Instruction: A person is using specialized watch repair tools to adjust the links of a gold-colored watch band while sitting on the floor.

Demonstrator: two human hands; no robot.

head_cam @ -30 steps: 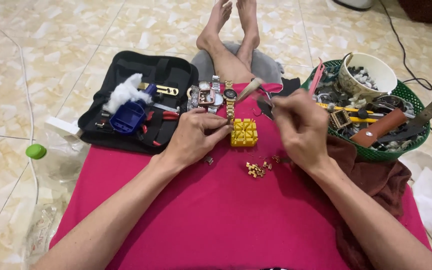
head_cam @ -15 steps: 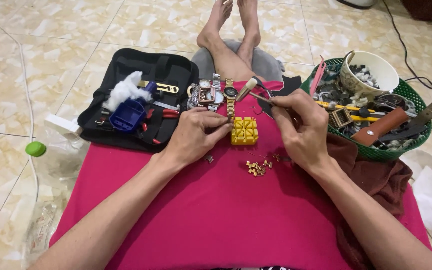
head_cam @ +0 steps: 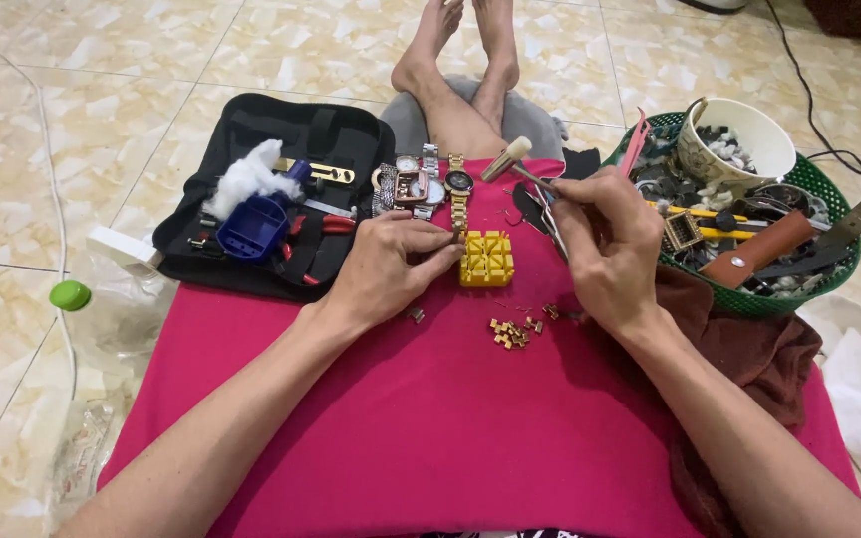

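A yellow slotted block (head_cam: 487, 258) sits on a magenta cloth (head_cam: 450, 418) over my lap. My left hand (head_cam: 386, 269) rests beside it, fingertips touching its left edge. My right hand (head_cam: 605, 249) is raised to the block's right, gripping a small hammer (head_cam: 510, 159) with a pale head, along with thin metal tools. Loose gold watch links (head_cam: 512, 332) lie on the cloth just below the block. Several wristwatches (head_cam: 430, 184) lie in a row behind the block.
An open black tool case (head_cam: 281, 199) with a blue tool and a white tuft lies to the left. A green basket (head_cam: 749, 209) of tools and a white cup stands at the right. A green bottle cap (head_cam: 70, 295) lies on the tiled floor.
My right hand has lifted the hammer slightly up and away from the block. My left hand has stayed beside the block.
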